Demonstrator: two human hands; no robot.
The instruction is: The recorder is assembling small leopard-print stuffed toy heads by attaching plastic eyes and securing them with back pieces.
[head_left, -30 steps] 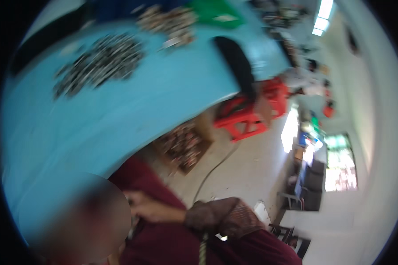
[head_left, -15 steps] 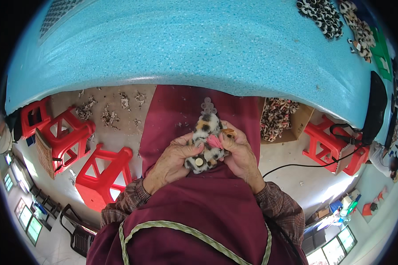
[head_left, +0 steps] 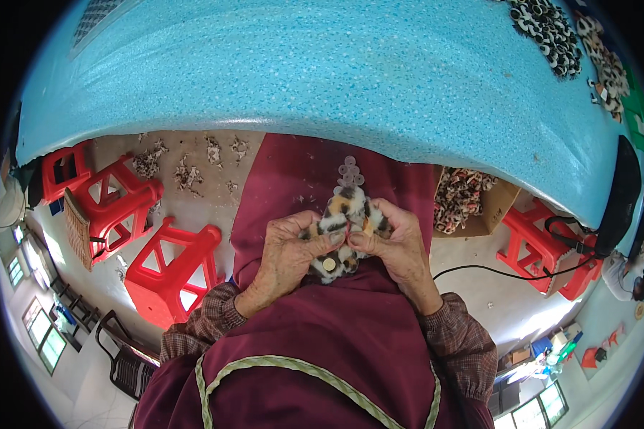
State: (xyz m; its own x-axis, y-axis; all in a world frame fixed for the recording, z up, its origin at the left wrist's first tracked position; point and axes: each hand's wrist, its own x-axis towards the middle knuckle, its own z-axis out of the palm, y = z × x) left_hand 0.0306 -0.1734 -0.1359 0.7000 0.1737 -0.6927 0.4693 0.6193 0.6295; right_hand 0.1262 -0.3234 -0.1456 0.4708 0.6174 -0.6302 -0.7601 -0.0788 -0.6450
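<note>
A small plush piece (head_left: 348, 204) with white, black and orange patches lies over my lap, held from both sides. My left hand (head_left: 291, 250) grips its left edge, thumb pressed on top. On the other side my right hand (head_left: 397, 250) pinches it, the thumb close to the left one. Between the thumbs a little pink shows at an opening or fold; I cannot tell which. Near the plush's lower end sits a round pale disc (head_left: 329, 264). Just beyond its far tip, several clear plastic discs (head_left: 350, 171) rest on the dark red apron (head_left: 286, 175).
A blue speckled table (head_left: 315, 71) spans the far side, with black-and-white plush pieces (head_left: 546, 36) at its right. Under its edge stands a cardboard box (head_left: 504, 204) of plush pieces. Red stools (head_left: 172, 275) flank me; a black cable (head_left: 494, 275) runs at right. Scraps (head_left: 186, 175) litter the floor.
Both thumbs have come closer together over the plush. The pink part, plainly showing before beside the right thumb, is now mostly tucked away or covered. The whole view has shifted slightly.
</note>
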